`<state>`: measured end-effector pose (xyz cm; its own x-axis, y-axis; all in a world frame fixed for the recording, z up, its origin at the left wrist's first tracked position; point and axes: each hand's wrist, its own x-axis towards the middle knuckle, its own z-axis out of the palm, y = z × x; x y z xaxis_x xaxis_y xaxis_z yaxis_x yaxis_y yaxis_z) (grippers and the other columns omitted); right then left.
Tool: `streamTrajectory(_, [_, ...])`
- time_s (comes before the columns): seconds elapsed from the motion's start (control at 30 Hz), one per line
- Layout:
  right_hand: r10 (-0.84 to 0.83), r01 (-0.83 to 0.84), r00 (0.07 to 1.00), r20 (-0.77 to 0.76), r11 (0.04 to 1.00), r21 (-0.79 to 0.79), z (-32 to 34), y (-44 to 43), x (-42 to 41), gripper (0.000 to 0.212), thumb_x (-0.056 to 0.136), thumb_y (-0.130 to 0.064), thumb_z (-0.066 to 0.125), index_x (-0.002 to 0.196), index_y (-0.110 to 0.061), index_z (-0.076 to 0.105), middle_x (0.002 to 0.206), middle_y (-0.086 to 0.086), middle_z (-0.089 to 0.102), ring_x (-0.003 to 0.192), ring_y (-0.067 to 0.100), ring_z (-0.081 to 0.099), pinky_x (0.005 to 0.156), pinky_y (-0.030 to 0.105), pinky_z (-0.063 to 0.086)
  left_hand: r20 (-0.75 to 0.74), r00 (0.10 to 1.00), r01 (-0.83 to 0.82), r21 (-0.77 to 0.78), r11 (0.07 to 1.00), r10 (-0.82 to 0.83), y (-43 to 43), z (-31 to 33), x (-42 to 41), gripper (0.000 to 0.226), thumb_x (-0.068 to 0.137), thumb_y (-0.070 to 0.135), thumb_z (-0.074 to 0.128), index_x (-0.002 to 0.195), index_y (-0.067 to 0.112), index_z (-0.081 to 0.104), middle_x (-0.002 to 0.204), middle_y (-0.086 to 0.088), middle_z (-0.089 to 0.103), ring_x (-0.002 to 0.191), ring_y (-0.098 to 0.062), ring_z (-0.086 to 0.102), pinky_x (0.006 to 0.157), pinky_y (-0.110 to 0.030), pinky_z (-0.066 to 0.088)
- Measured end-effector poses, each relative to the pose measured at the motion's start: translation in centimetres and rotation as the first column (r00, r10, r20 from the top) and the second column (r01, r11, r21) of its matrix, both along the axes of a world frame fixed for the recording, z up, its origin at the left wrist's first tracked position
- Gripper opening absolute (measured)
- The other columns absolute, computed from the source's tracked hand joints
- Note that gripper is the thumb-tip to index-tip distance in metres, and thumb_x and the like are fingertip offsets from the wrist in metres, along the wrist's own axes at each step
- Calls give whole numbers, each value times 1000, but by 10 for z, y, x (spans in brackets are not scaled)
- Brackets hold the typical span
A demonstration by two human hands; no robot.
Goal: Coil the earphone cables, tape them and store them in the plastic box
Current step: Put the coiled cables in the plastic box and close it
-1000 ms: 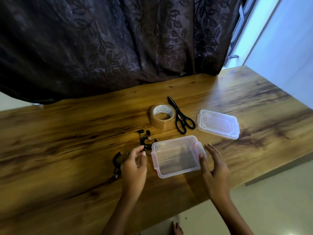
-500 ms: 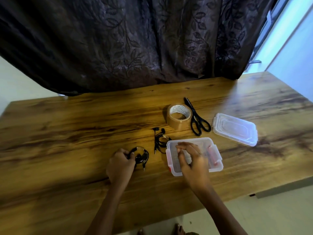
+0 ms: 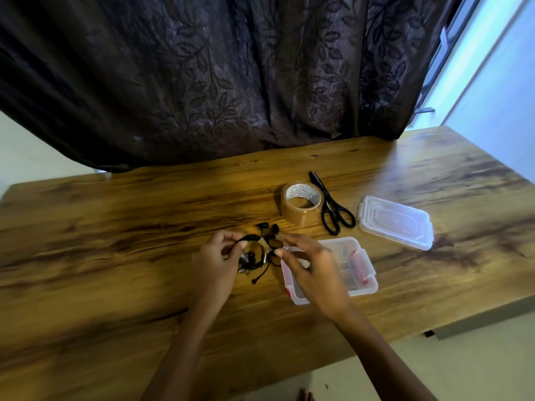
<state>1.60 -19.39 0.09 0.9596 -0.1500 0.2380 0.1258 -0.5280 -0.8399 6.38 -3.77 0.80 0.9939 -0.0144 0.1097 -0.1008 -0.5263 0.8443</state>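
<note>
A glossy, streak-grained wooden table [image 3: 115, 256] is spread under both hands; a dark, leaf-embossed curtain [image 3: 231, 82] hangs beyond them. The earphone cable [image 3: 254, 257], thin, black and wound into a loose ring with ends dangling, is held between the hands; a small beige tape tab [image 3: 264, 242] is seen on it. Its left side is pinched by the left hand [image 3: 214, 264], its right side by thumb and forefinger of the right hand [image 3: 314, 273]. The clear, round-cornered plastic box [image 3: 364, 280] lies beneath the right hand; a brown tape roll [image 3: 301, 204], black scissors [image 3: 333, 209] and a clear lid [image 3: 395, 222] lie beyond it.
</note>
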Motion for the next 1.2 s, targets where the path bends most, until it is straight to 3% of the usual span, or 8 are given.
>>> streamTrajectory(0.2, [29,-19,999,-41,976,217,17,-17,6,34,86,-13,61,119,-18,60,107,-9,68,98,0,63,80,19,54,44,983,182,-192,964,-177,-25,36,-3,15,82,10,65,84,24,61,85,12,65,72,2,64,57,-5,47])
streamTrajectory(0.4, [-74,84,996,-43,956,281,20,-60,-8,25,81,-4,65,103,-15,68,91,0,73,79,11,69,64,26,59,-94,940,261,-418,870,-327,-63,20,-4,19,80,11,67,80,29,61,80,7,70,75,-4,68,68,-24,57])
streamTrajectory(0.53, [-153,188,977,-150,947,259,2,-72,-12,17,82,-4,65,94,-15,71,86,6,73,79,21,70,66,34,60,-128,925,302,-320,898,-357,-82,0,-1,22,81,9,67,77,30,59,78,12,65,73,-1,63,66,-17,52])
streamTrajectory(0.73, [-152,195,930,-335,976,100,-22,-70,-6,9,81,3,65,87,-3,69,86,8,69,81,21,67,71,44,58,-126,946,318,199,927,-298,-87,-21,0,17,82,14,66,99,13,66,96,-1,70,79,-4,60,60,-6,44])
streamTrajectory(0.83, [-108,139,894,-434,989,41,-25,-69,0,9,84,0,63,91,-4,68,81,-1,65,71,14,66,61,29,59,-68,952,304,360,882,-300,-83,-19,-2,22,83,23,65,104,19,66,104,-1,65,92,-10,60,66,-14,42])
streamTrajectory(0.93, [-91,80,876,-474,996,-45,-27,-66,5,8,86,-4,62,91,-5,68,79,-2,67,64,6,61,55,15,54,-40,958,277,382,882,-284,-78,-18,0,24,83,27,64,107,22,64,112,2,61,104,-12,51,68,-15,33])
streamTrajectory(1.03, [-129,28,871,-474,976,-214,-31,-61,9,13,86,-13,64,96,-8,69,95,7,71,81,14,65,68,20,53,-29,971,231,348,909,-236,-74,-20,1,22,85,24,62,107,19,63,115,3,62,110,-12,51,75,-15,34])
streamTrajectory(1.2, [-191,40,899,-394,932,-360,-37,-56,10,12,83,-20,67,91,-11,70,93,4,72,73,9,63,62,17,50,-119,976,207,253,945,-182,-65,-26,-5,24,88,22,58,112,20,60,113,-2,61,90,-12,58,51,-11,32])
